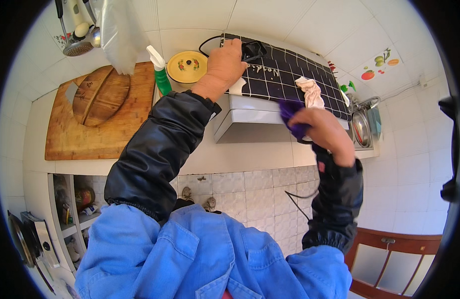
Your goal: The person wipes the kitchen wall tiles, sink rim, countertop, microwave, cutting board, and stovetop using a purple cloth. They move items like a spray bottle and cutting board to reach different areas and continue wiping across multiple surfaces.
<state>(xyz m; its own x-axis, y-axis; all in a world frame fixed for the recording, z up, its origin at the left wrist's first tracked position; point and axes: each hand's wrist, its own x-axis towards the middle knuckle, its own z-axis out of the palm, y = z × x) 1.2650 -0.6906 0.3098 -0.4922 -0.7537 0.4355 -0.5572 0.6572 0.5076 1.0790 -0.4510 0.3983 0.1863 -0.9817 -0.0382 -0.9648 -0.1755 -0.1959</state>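
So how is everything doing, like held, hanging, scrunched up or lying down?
Purple cloth: scrunched, in the right hand
Checked cover: spread over the appliance
Pale pink cloth: crumpled, on the checked cover
Yellow lid: knob up
Round wooden lid: lying on the board
Slotted ladle: hanging

I see a pale table (202, 152) carrying a wooden cutting board (102, 140) on the left, then a green spray bottle (162, 81), a yellow lidded pot (187, 73) and a grey boxy appliance (262, 117).
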